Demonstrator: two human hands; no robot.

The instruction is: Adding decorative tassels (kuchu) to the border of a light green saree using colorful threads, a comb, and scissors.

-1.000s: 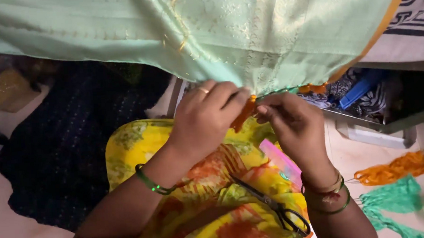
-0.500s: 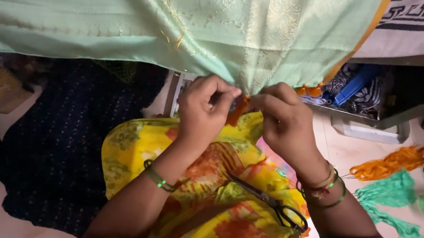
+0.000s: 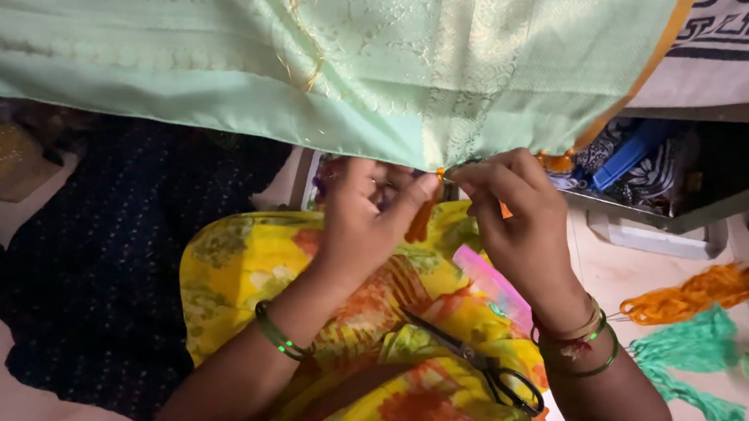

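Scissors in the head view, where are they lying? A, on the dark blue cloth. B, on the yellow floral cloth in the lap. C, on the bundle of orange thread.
B: the scissors rest on the yellow floral cloth, between the two forearms.

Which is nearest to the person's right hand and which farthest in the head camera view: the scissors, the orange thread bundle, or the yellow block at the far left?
From the right hand:
1. Scissors, just below it on the yellow flowered cloth over the lap.
2. Orange thread bundle, on the floor to its right.
3. Yellow block, far across at the left edge, beyond the dark dotted cloth.
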